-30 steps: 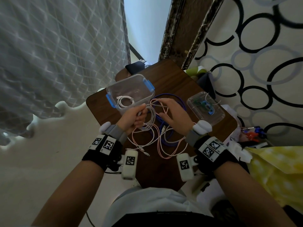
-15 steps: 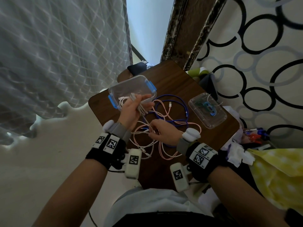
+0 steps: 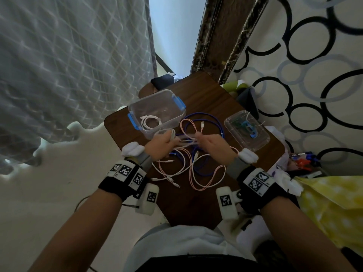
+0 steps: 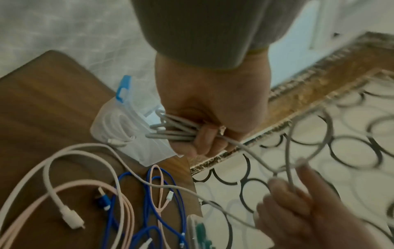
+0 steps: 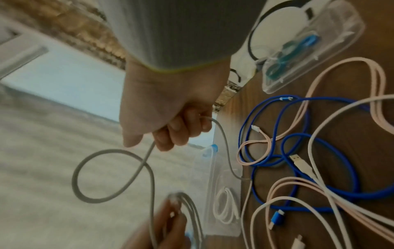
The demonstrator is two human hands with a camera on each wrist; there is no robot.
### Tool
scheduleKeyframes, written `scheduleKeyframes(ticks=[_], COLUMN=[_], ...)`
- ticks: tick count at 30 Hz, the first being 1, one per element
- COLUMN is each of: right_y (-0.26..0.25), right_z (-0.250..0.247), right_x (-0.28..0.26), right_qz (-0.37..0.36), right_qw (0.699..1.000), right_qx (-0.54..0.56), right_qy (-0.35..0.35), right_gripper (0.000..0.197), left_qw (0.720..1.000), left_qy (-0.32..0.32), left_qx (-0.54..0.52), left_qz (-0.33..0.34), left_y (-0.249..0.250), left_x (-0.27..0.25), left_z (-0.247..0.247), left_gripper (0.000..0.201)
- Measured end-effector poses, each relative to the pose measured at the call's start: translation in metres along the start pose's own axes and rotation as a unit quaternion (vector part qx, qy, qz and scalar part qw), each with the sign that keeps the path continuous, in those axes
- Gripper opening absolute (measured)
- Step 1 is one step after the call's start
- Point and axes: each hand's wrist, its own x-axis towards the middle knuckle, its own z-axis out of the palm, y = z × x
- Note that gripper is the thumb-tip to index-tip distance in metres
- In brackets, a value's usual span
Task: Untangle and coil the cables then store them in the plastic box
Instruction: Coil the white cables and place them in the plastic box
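Observation:
My left hand [image 3: 164,143] grips a bundle of loops of a pale grey-white cable [image 4: 175,133] just in front of the clear plastic box [image 3: 137,104] with blue latches. A coiled white cable [image 3: 150,122] lies inside that box. My right hand [image 3: 209,142] pinches the same cable's free length [image 5: 149,168], which loops between the two hands above the table. Below them a blue cable [image 3: 214,122] and pink cables [image 3: 208,179] lie tangled on the wooden table [image 3: 225,99].
A clear lid [image 3: 247,129] with small blue and green things on it lies at the table's right. Yellow cloth [image 3: 334,199] and clutter sit beyond the right edge. A curtain [image 3: 68,55] hangs on the left, a patterned wall on the right.
My left hand has come back from the box's rim toward me with the loops. My right hand has risen from the tangle, drawing the cable's free length up beside the left.

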Motion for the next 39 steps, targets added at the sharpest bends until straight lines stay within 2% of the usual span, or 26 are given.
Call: scheduleKeyframes(ticks=[1, 3, 5, 7, 9, 12, 14, 16, 17, 18, 20, 22, 25, 30, 33, 36, 39], right_y=[0.002, 0.007, 0.013, 0.020, 0.028, 0.029, 0.025, 0.020, 0.016, 0.010, -0.005, -0.013, -0.009, -0.009, -0.015, -0.011, -0.008], right_z=[-0.004, -0.011, -0.017, -0.023, -0.026, -0.023, -0.019, -0.013, -0.010, -0.006, 0.003, 0.014, 0.028, 0.024, 0.021, 0.022, 0.013], right_x=[0.002, 0.005, 0.009, 0.012, 0.016, 0.020, 0.022, 0.021, 0.020, 0.020, 0.017, 0.017, 0.017, 0.021, 0.022, 0.026, 0.033], right_qz=[0.015, 0.022, 0.042, 0.090, 0.137, 0.174, 0.141, 0.028, -0.036, -0.095, -0.187, -0.244, -0.256, -0.176, -0.195, -0.214, -0.173], right_qw=[0.998, 0.993, 0.988, 0.979, 0.974, 0.970, 0.967, 0.954, 0.947, 0.943, 0.941, 0.935, 0.931, 0.952, 0.947, 0.914, 0.899], right_qx=[0.045, 0.064, 0.039, 0.006, -0.049, -0.105, -0.121, -0.139, -0.144, -0.145, -0.160, -0.191, -0.236, -0.233, -0.229, -0.298, -0.313], right_qy=[0.035, 0.093, 0.145, 0.183, 0.175, 0.133, 0.177, 0.264, 0.286, 0.284, 0.234, 0.170, 0.109, 0.090, 0.113, 0.171, 0.253], right_gripper=[0.052, 0.054, 0.049, 0.049, 0.052, 0.049, 0.031, 0.029, 0.031, 0.033, 0.036, 0.037, 0.041, 0.041, 0.050, 0.031, 0.025], left_qw=[0.996, 0.976, 0.956, 0.931, 0.912, 0.922, 0.931, 0.935, 0.937, 0.939, 0.943, 0.954, 0.966, 0.969, 0.969, 0.965, 0.952], left_qy=[-0.007, -0.020, -0.048, -0.089, -0.099, -0.051, -0.019, 0.007, 0.012, 0.013, 0.015, 0.030, 0.042, -0.002, -0.025, -0.033, -0.019], left_qx=[-0.085, -0.213, -0.286, -0.354, -0.398, -0.383, -0.365, -0.354, -0.348, -0.344, -0.330, -0.294, -0.252, -0.243, -0.241, -0.260, -0.305], left_qz=[-0.017, -0.044, -0.050, -0.027, 0.002, 0.014, 0.009, -0.009, -0.015, -0.020, -0.031, -0.040, -0.041, -0.046, -0.045, -0.028, -0.006], left_y=[-0.002, -0.004, -0.004, -0.004, -0.005, -0.002, 0.002, 0.006, 0.008, 0.009, 0.012, 0.013, 0.014, 0.009, 0.008, 0.011, 0.015], left_x=[-0.002, -0.005, -0.006, -0.007, -0.010, -0.013, -0.012, -0.010, -0.009, -0.009, -0.008, -0.008, -0.008, -0.006, -0.005, -0.006, -0.009], left_z=[-0.001, -0.004, -0.007, -0.010, -0.015, -0.019, -0.016, -0.013, -0.012, -0.011, -0.012, -0.012, -0.010, -0.012, -0.014, -0.016, -0.022], left_gripper=[0.023, 0.022, 0.026, 0.027, 0.023, 0.027, 0.023, 0.028, 0.028, 0.027, 0.026, 0.034, 0.040, 0.035, 0.030, 0.024, 0.021])
